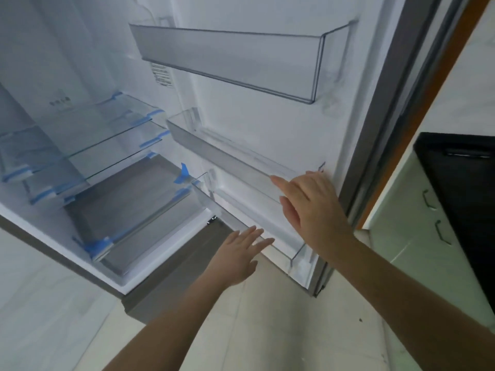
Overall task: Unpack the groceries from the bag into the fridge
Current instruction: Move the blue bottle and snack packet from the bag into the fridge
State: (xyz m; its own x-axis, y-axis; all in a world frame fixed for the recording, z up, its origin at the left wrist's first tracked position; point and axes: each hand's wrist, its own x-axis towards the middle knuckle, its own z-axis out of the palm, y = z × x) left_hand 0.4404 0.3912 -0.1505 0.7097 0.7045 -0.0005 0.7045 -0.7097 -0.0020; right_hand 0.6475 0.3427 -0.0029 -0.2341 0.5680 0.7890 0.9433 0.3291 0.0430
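head view: fridge (241, 124) was seen open, shelves and door bins bare.
left hand (235, 258): released, fingers straight, nothing held, by the lowest door bin (267, 231).
right hand (308, 202): released, laid flat at the middle door bin (235, 159).
bag, groceries: not in view.
progress: judged unstarted; all unpacking left.

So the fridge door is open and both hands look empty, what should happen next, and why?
Probably draw both hands back to fetch an item from the bag, which is out of view. The left hand and right hand hold nothing, and the door bins and glass shelves show no groceries.
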